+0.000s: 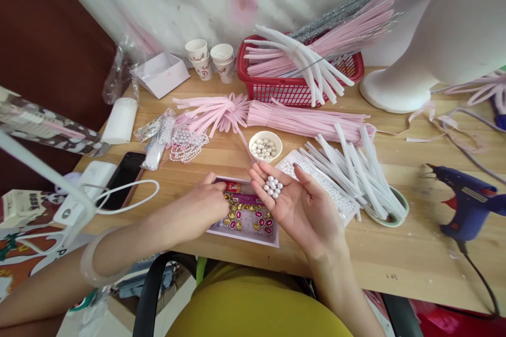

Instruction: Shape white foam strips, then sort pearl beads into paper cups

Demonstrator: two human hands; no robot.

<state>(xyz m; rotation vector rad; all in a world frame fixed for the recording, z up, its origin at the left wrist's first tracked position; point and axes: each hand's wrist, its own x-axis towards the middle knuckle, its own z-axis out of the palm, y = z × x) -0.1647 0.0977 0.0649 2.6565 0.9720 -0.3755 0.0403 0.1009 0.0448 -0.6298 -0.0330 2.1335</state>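
My right hand (302,205) is palm up and cups several white pearl beads (273,187) near the base of its fingers. To the left, my left hand (211,201) is closed, knuckles up, over the left side of a shallow lilac box (247,239). Its fingertips are hidden, so what they pinch does not show. Gold and magenta gems (238,215) in metal settings lie in the box. A white bowl (265,146) of pearl beads stands just beyond my right fingertips. Partly behind my right hand is a white tray (336,197) of smaller pearls.
A red basket (292,89) with pipe cleaners stands at the back beside paper cups (200,60). Pink pipe cleaners (308,121) lie across the middle. A green bowl (399,216) and blue glue gun (468,202) are right; a phone (125,179) and cable are left.
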